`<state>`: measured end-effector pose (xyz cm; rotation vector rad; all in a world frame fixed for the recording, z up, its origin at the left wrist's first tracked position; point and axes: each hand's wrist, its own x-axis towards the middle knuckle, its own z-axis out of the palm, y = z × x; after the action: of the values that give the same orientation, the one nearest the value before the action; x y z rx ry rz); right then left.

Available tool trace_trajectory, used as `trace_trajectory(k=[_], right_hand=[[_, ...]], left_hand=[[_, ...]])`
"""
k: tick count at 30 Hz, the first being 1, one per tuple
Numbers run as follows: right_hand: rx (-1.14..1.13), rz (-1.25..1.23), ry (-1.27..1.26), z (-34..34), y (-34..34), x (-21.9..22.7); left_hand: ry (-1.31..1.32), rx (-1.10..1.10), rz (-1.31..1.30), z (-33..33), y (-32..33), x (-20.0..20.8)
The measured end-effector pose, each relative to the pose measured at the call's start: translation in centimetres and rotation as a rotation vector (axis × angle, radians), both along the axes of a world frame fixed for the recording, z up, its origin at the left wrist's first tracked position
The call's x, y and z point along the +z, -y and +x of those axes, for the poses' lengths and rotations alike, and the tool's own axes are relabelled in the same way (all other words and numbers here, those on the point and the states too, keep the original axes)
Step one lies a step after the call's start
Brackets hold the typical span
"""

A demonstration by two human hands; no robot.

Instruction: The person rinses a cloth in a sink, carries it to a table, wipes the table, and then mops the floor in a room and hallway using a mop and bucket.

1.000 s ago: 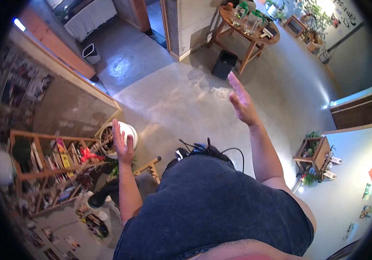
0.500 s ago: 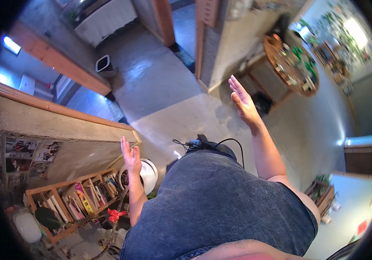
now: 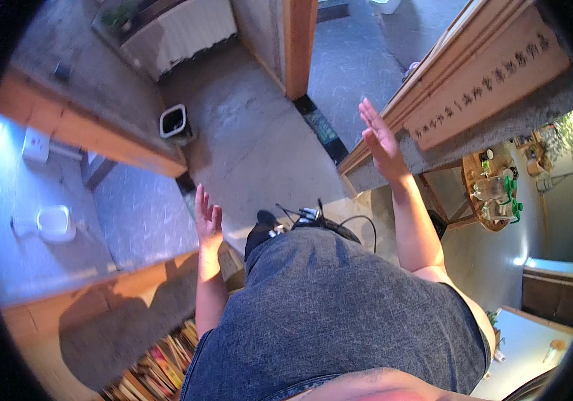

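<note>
Both my hands are raised in front of me, well apart, with nothing in them. My left hand (image 3: 208, 219) has its fingers stretched upward, over the grey floor near the left door frame. Fingers extended and thumb apart, my right hand (image 3: 384, 144) is held up before the wooden trim and the lettered wooden board (image 3: 483, 90) on the wall. Neither hand seems to touch anything. Between my forearms, a bundle of black cables (image 3: 316, 217) with small pale connectors hangs at the front of my dark denim garment (image 3: 346, 301).
A bin (image 3: 177, 124) stands on the corridor floor ahead. Doorways open at left and ahead-right, framed by wooden posts (image 3: 298, 50). Through the left one shows a white squat toilet (image 3: 56, 224). Books (image 3: 159, 364) line the lower left. A round wooden table (image 3: 473, 190) carries bottles at right.
I have moved forward into the corridor: the doorways and bin are nearer, the bookshelf has slid back toward the lower edge. Both hands stay raised and open.
</note>
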<state>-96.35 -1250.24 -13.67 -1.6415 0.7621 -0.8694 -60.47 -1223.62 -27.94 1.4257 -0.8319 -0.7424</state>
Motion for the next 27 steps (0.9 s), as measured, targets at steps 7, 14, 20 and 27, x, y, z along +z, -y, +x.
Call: trace_trajectory(k=[7, 14, 20, 27], right_hand=[[-0.198, 0.022, 0.055, 5.9, 10.9, 3.7], [-0.346, -0.002, 0.16, 8.2, 29.5, 0.8], [-0.324, 0.034, 0.071, 13.7, 48.1, 3.0], [-0.412, -0.175, -0.113, 10.8, 67.6, 3.1]], left_hand=[[0.205, -0.445, -0.006, 8.7, 28.4, 9.5], [0.145, -0.695, 0.055, 7.5, 48.0, 6.1], [-0.091, -0.707, 0.228, 8.9, 56.9, 4.7], [-0.12, -0.878, 0.209, 4.9, 76.9, 3.5]])
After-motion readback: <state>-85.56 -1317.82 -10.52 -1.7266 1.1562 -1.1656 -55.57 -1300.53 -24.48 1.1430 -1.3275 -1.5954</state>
